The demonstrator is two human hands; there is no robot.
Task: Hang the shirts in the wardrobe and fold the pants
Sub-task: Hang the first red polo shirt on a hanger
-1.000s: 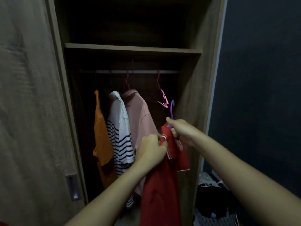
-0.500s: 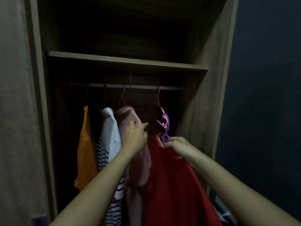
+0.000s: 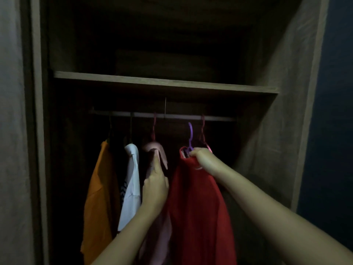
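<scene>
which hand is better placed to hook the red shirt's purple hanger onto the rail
Right hand: it grips the red shirt at its purple plastic hanger, just below the metal rail. The left hand is pressing the pink shirt aside.

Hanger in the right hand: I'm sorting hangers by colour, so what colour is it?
Purple hanger, seen in the head view, carrying the red shirt.

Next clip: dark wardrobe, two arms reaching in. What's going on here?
A person is hanging a red shirt in the wardrobe. The right hand grips it at the collar, on a purple hanger whose hook is just below the rail, not yet on it. The left hand presses against the pink shirt beside it. An orange shirt and a white striped shirt hang further left.
</scene>
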